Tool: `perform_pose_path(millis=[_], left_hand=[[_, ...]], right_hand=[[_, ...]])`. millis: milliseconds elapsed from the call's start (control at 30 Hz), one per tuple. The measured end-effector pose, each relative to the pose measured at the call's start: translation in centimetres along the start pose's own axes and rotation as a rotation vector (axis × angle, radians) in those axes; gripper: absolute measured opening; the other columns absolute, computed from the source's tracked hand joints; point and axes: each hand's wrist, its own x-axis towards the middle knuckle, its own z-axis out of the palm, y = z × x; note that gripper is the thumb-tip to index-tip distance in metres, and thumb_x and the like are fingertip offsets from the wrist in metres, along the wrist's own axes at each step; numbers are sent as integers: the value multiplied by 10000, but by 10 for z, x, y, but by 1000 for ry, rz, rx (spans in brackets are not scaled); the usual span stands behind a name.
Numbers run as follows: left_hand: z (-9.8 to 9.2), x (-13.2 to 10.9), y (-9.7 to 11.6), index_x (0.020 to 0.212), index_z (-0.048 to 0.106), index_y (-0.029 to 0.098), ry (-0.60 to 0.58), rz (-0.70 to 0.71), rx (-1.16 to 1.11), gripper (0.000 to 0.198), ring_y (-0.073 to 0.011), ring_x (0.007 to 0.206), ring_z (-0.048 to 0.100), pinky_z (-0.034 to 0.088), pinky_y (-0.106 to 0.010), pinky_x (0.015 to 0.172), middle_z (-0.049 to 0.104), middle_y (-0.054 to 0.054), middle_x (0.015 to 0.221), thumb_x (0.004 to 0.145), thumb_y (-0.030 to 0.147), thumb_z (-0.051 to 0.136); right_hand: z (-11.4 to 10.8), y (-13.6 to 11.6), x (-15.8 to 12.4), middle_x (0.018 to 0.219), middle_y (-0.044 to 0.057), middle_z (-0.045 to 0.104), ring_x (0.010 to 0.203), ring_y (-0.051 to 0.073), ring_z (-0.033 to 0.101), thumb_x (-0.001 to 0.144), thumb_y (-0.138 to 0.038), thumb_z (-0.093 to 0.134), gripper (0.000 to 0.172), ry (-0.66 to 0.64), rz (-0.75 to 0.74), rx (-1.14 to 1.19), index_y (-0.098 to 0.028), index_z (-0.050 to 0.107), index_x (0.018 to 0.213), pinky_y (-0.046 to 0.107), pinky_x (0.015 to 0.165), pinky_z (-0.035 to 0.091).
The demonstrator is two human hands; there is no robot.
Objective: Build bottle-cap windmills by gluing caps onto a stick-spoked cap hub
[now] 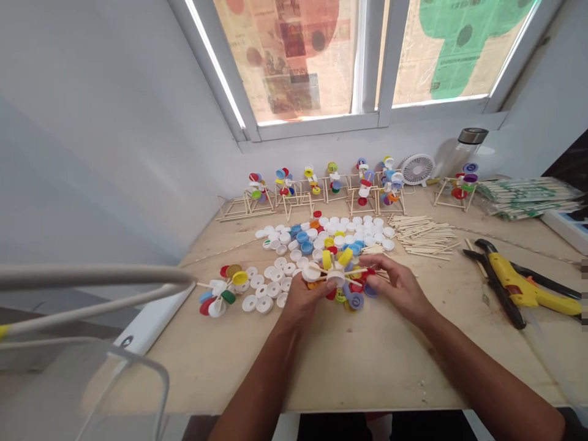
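Observation:
My left hand (309, 297) is closed on a small wheel of bottle caps and sticks. Its white hub cap (336, 279) faces me, with sticks spreading from it. A white cap (311, 271) and two yellow caps (345, 256) sit on the wheel's sticks. My right hand (399, 286) is at the wheel's right side, its thumb and fingers curled around a red bottle cap (368, 273) at a stick's end. Blue, purple and yellow-green loose caps lie beneath, partly hidden by the wheel and hands.
Many white caps (274, 289) lie ahead and left, beside a finished cap wheel (217, 298). Loose sticks (422, 236) lie right of them. Stick stands with cap wheels (285, 184) line the wall, near a fan (418, 169) and bottle (467, 150). A yellow glue gun (519, 282) lies right.

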Motion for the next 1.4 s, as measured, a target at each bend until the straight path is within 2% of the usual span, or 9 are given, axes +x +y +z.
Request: perform_pose_path(millis=[133, 233, 333, 533, 667, 800, 933, 1200, 1400], left_hand=[[-1, -2, 11, 858, 672, 137, 142, 31, -20, 406, -176, 734, 637, 513, -285, 675, 698, -42, 808, 514, 273, 840], [-1, -2, 13, 841, 663, 140, 173, 65, -19, 364, -171, 749, 647, 508, -285, 710, 701, -31, 802, 534, 240, 832], [-5, 0, 10, 826, 659, 145, 180, 73, -20, 341, -157, 734, 646, 499, -278, 715, 700, -16, 794, 539, 217, 830], [-13, 5, 4, 783, 668, 151, 200, 94, -8, 286, -147, 749, 638, 487, -266, 723, 702, -12, 816, 553, 217, 825], [-14, 6, 4, 790, 673, 152, 185, 102, -28, 282, -134, 729, 627, 480, -256, 710, 696, -4, 794, 562, 220, 824], [-12, 5, 4, 785, 664, 150, 165, 103, -36, 274, -133, 746, 628, 479, -256, 731, 697, -6, 812, 570, 210, 822], [-11, 4, 4, 805, 662, 152, 162, 100, -32, 303, -142, 744, 634, 485, -261, 725, 702, -10, 812, 557, 208, 828], [-11, 5, 5, 802, 669, 156, 197, 116, -33, 298, -128, 719, 630, 483, -243, 700, 700, 0, 787, 554, 202, 827], [-15, 7, 2, 783, 677, 140, 207, 127, -9, 290, -148, 736, 639, 486, -269, 729, 706, -23, 796, 552, 231, 828]], right_hand=[[-14, 6, 6, 1028, 70, 683, 964, 227, 617, 837, -412, 551, 290, 120, 58, -106, -200, 661, 1002, 368, 826, 492], [-19, 15, 7, 981, 67, 697, 918, 225, 632, 821, -372, 569, 247, 97, 53, -248, -200, 677, 960, 355, 774, 501], [-22, 20, 7, 1000, 62, 692, 928, 225, 623, 820, -313, 569, 196, 12, -21, -409, -215, 684, 944, 370, 791, 487], [-17, 13, 6, 980, 62, 678, 936, 223, 582, 839, -246, 565, 164, -277, -307, -671, -232, 679, 956, 379, 820, 429], [-6, 8, 1, 973, 69, 665, 951, 232, 550, 820, -275, 606, 196, -355, -379, -713, -220, 656, 1000, 384, 830, 398], [3, 6, -3, 1038, 79, 643, 1021, 246, 519, 812, -305, 621, 231, -355, -432, -750, -223, 639, 1028, 398, 863, 368], [7, 5, -5, 1009, 74, 638, 998, 237, 517, 817, -285, 616, 201, -351, -426, -840, -217, 627, 1006, 380, 840, 361], [-1, 8, -3, 930, 48, 637, 923, 208, 523, 805, -196, 570, 202, -331, -426, -789, -222, 633, 995, 361, 828, 352], [-5, -4, -5, 932, 30, 635, 951, 197, 515, 767, -179, 587, 208, -462, -401, -702, -225, 630, 965, 372, 893, 332]])
